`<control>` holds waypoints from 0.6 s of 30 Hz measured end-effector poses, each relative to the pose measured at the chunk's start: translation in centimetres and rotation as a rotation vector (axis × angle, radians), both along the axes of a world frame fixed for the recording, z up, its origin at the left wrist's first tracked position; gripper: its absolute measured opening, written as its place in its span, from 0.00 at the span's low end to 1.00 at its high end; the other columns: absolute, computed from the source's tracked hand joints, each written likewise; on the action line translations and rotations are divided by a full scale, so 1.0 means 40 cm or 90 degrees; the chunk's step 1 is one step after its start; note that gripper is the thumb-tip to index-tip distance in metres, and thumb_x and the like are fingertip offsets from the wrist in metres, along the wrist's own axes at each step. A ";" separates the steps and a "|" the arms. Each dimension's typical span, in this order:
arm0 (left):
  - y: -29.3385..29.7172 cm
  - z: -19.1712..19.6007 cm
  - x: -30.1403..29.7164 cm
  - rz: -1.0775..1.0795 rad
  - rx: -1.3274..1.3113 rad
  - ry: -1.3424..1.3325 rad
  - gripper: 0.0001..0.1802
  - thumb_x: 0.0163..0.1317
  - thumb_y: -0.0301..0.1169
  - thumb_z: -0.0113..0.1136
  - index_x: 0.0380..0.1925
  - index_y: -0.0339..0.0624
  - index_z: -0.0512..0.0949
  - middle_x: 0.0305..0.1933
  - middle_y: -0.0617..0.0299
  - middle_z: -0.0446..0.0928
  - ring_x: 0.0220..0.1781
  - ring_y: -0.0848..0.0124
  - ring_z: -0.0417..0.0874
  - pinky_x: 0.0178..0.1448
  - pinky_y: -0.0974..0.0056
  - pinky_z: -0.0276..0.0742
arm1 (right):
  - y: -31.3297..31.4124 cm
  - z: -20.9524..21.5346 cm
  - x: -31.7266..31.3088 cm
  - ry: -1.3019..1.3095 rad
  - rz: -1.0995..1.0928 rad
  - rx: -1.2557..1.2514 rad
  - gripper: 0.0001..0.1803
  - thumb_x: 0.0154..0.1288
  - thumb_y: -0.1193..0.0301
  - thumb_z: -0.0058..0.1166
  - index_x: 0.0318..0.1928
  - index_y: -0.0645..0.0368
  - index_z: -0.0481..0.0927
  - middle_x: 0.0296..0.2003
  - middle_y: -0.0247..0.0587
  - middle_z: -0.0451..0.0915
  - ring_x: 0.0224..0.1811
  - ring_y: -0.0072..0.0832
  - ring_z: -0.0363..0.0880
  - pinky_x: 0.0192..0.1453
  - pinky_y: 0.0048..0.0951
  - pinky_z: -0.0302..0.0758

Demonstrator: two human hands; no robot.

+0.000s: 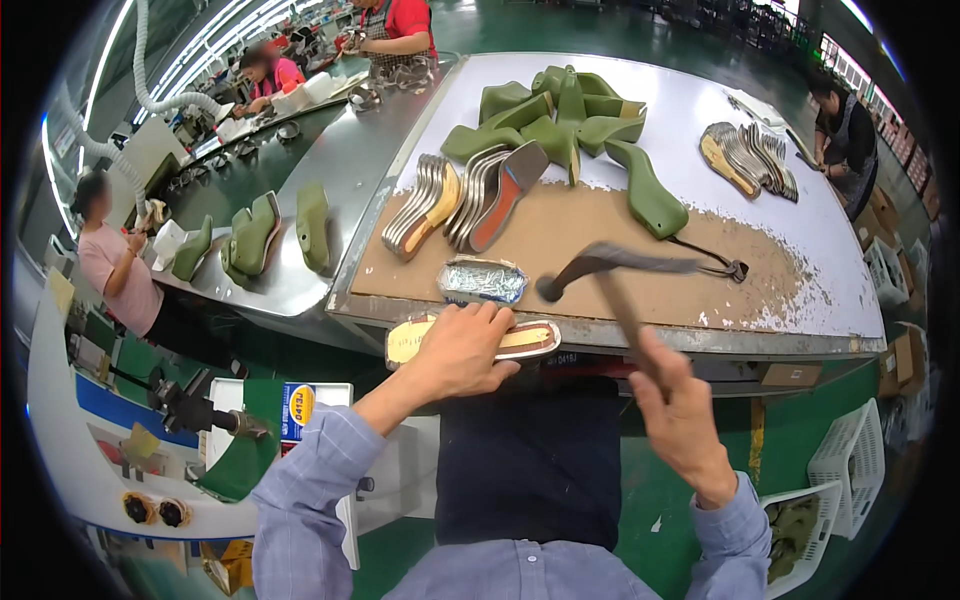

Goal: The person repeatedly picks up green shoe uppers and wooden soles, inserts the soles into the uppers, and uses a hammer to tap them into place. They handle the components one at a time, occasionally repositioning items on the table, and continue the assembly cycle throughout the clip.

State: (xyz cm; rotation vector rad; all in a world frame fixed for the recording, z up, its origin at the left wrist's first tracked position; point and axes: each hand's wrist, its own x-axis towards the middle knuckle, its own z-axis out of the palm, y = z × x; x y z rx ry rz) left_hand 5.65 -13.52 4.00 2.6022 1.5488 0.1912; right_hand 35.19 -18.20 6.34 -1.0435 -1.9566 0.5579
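Observation:
My right hand grips the wooden handle of a hammer. Its dark, curved head is raised above the front of the table. My left hand is closed over a shoe insole with a yellow and brown face and a pale rim, held at the table's front edge. Whatever lies under the insole is hidden. Just beyond my left fingers sits a small tray of nails. Behind it, a row of insoles stands on edge beside a second row with a red-brown face.
Green shoe lasts are piled on the worn table, one lying nearer with a dark loop. More insoles stand at the far right. Lasts rest on the metal bench at left. White crates sit on the floor. Several people work around.

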 end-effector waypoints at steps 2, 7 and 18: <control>0.005 0.006 0.004 0.010 -0.013 -0.002 0.29 0.56 0.49 0.71 0.49 0.41 0.76 0.42 0.54 0.79 0.48 0.54 0.82 0.53 0.51 0.74 | -0.005 0.010 0.020 0.082 -0.062 0.087 0.25 0.72 0.80 0.57 0.68 0.63 0.70 0.55 0.56 0.82 0.51 0.37 0.86 0.53 0.32 0.81; 0.023 0.026 -0.014 0.009 -0.091 -0.107 0.31 0.61 0.52 0.68 0.52 0.37 0.78 0.46 0.48 0.82 0.52 0.52 0.83 0.57 0.52 0.76 | -0.059 -0.093 0.104 0.123 -0.127 0.022 0.26 0.72 0.79 0.58 0.69 0.64 0.69 0.53 0.46 0.81 0.44 0.22 0.80 0.48 0.24 0.78; 0.309 -0.131 -0.707 0.597 0.169 0.294 0.48 0.62 0.48 0.66 0.76 0.40 0.57 0.80 0.56 0.55 0.77 0.48 0.62 0.72 0.38 0.65 | -0.145 -0.206 0.221 -0.053 -0.317 -0.116 0.22 0.77 0.68 0.53 0.67 0.61 0.73 0.32 0.35 0.78 0.26 0.21 0.72 0.31 0.24 0.72</control>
